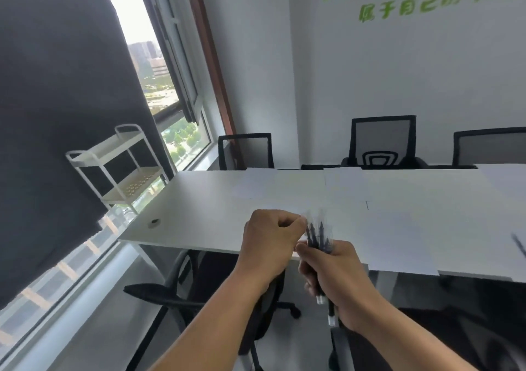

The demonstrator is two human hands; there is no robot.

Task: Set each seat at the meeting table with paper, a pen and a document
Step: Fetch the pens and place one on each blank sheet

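Over the near edge of the white meeting table (199, 214), I am gripping a bundle of pens (318, 237) in my right hand (336, 279), while my left hand (270, 245) is pinching one pen's tip; paper sheets (398, 245) are lying on the tabletop

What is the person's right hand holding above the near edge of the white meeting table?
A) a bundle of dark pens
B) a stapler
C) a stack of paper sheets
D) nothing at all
A: the right hand grips a bundle of dark pens with clear caps, while the left hand pinches at the bundle's top, above the white meeting table.
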